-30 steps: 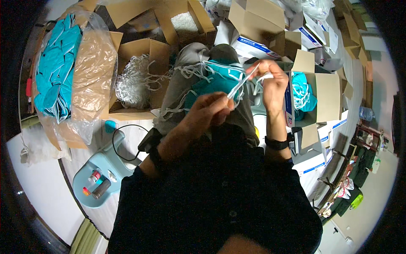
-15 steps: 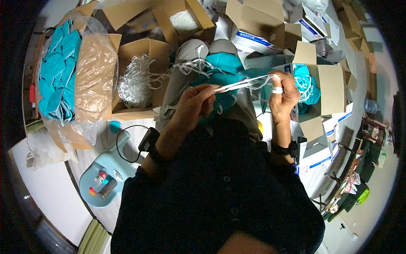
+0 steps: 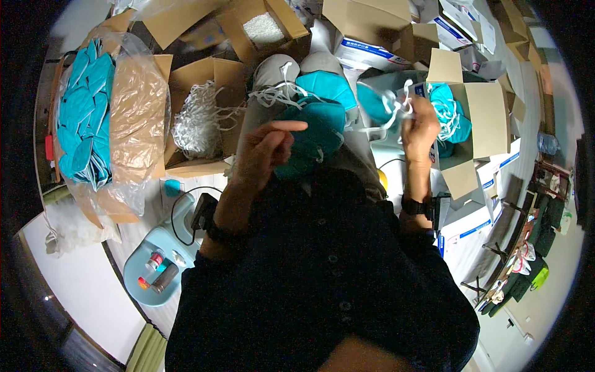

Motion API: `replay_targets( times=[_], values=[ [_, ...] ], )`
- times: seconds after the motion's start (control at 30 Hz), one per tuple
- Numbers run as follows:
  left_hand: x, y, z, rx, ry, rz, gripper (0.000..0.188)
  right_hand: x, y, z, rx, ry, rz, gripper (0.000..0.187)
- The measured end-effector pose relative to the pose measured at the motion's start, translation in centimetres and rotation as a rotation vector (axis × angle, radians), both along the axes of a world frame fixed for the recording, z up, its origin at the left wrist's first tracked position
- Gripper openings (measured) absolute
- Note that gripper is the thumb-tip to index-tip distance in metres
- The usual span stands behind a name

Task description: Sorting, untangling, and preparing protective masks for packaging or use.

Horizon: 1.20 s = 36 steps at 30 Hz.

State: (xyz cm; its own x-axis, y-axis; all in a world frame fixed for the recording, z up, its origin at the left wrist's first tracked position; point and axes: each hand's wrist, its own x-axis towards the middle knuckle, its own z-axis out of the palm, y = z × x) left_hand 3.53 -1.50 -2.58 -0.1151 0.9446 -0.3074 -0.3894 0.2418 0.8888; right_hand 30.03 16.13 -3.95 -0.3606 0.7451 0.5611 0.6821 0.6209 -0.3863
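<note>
My right hand [image 3: 420, 127] is closed round the white elastic straps [image 3: 387, 106] of a teal face mask [image 3: 372, 102], which hangs blurred to its left, beside an open carton of masks. Over my lap, my left hand [image 3: 268, 147] is held with its index finger stretched out and the other fingers curled; nothing shows in it. Under and beyond that hand, more teal masks [image 3: 316, 127] lie on my thighs. A bunch of loose white straps [image 3: 282, 93] is draped over my left knee.
The open carton [image 3: 486, 118] at right contains strapped masks. On the left, a cardboard box [image 3: 176, 166] holds tangled white straps, next to a plastic-lined box of stacked teal masks [image 3: 90, 124]. A light blue stool [image 3: 139, 291] carries small bottles. Further cartons [image 3: 372, 25] stand at the back.
My left hand has let go of the white straps and drawn back slightly left. The right hand has moved a little right and downward, with the mask now swinging beside it.
</note>
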Motion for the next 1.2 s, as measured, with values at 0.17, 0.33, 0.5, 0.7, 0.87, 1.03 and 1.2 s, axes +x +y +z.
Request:
replay_targets(
  times=[0.17,0.33,0.5,0.7,0.87,1.03,1.2],
  values=[
    [-2.0,-1.7,-2.6,0.019,-0.15,0.055,0.026,0.9,-0.3,1.0,-0.212,0.33,0.026,0.009],
    [-3.0,1.5,-3.1,-0.163,-0.014,0.038,0.028,0.2,-1.2,1.8,-0.239,0.399,-0.033,0.02],
    [-1.8,5.2,-3.4,-0.188,0.885,-0.08,0.032,0.4,-1.8,2.9,-0.022,0.323,-0.025,0.024],
    [-0.5,4.9,-4.7,0.076,1.03,-0.146,0.02,0.3,-1.5,4.8,0.224,0.293,-0.016,0.028],
    [-0.6,4.7,0.1,0.004,0.717,-0.11,0.013,0.5,-1.4,7.3,0.056,0.25,0.071,0.043],
    [-1.7,6.1,4.6,0.208,0.768,-0.072,0.01,0.2,-1.3,6.9,-0.714,0.943,0.293,0.038],
    [-1.2,7.9,7.8,0.367,0.906,-0.09,0.011,-3.2,-2.4,6.7,-0.767,0.475,0.493,0.033]
  ],
)
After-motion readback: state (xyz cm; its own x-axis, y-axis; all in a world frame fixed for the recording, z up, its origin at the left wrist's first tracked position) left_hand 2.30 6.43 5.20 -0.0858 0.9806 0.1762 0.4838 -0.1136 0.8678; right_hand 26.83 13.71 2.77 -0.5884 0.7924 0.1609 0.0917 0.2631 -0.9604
